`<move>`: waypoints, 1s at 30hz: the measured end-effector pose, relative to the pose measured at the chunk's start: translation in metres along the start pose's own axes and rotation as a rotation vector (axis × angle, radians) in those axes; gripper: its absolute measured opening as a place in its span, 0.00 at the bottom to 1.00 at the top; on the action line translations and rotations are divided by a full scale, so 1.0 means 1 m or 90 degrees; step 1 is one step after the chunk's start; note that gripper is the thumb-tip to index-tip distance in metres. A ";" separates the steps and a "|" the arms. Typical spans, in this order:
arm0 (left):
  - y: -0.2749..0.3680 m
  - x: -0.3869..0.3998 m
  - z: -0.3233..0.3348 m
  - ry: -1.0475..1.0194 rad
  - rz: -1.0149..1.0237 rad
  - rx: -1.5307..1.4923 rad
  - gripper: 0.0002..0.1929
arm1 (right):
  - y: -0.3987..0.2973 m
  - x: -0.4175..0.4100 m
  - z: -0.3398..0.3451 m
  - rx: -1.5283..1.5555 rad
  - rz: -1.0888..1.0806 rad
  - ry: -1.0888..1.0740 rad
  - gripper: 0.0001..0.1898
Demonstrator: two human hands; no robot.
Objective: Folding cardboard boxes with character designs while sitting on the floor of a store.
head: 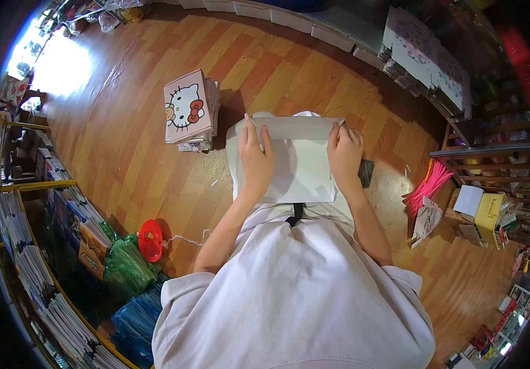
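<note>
An open cardboard box (301, 170) with a pale inside lies across my lap, its far panel standing up. My left hand (256, 154) grips that panel's left corner, thumb inside and fingers along the outer side. At the right corner, my right hand (345, 150) pinches the board between thumb and fingers. A small flap sticks up at the box's near right corner. Ahead to the left on the floor stands a stack of folded cardboard boxes; the top one, a pink box (186, 108), bears a cartoon cat with a red bow. The outside of the box on my lap is hidden.
Flat printed cardboard sheets (421, 55) are piled at the upper right. A magazine rack (39, 183), a green plastic bag (129, 267) and a red plastic disc (150, 241) are at the left. Pink sticks (433, 182) and a yellow container (489, 212) stand at the right.
</note>
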State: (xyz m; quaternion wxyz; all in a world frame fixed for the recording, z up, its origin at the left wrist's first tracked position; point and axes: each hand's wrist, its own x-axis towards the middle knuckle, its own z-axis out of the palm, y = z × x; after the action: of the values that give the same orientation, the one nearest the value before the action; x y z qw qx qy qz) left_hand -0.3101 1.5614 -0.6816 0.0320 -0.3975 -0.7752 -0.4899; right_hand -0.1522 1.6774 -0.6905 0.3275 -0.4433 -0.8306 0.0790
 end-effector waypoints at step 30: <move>-0.025 0.035 -0.034 -0.349 0.147 -0.106 0.15 | 0.026 0.008 -0.020 0.298 -0.245 -0.107 0.24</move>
State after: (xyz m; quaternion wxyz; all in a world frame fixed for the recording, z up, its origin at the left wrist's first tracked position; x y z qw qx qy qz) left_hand -0.3618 1.5504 -0.6668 -0.1557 -0.6015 -0.6620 -0.4191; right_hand -0.1249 1.6960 -0.6824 0.3597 -0.1824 -0.8826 0.2415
